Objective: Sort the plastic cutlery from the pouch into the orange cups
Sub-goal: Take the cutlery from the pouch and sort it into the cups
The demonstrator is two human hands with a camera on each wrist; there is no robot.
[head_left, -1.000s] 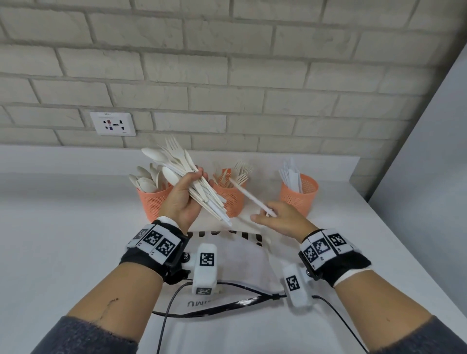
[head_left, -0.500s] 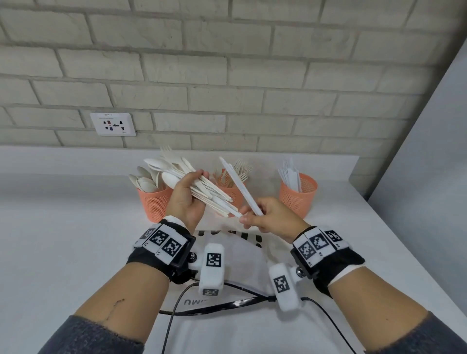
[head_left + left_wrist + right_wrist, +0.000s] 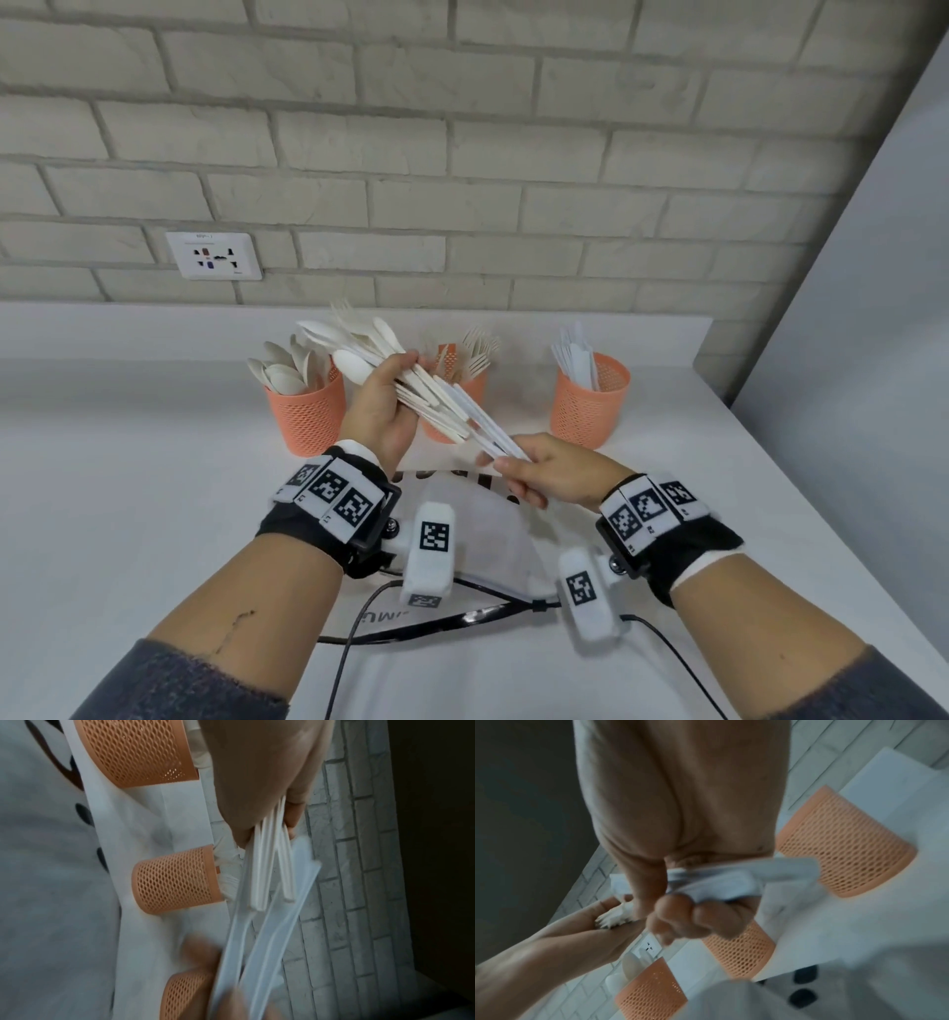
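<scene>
Head view bright, edges bowed; wrist views dim, blurred.

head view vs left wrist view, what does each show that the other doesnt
Only the head view shows what each cup holds: spoons in the left one, knives in the right, plus the wall socket. Only the left wrist view shows the handle ends from beneath. Both show the left hand gripping the cutlery bundle, and the three orange cups.

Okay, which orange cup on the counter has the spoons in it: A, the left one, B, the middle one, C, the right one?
A: the left cup shows rounded spoon bowls above its rim, while the middle cup holds forks and the right cup holds flat knives.
</scene>
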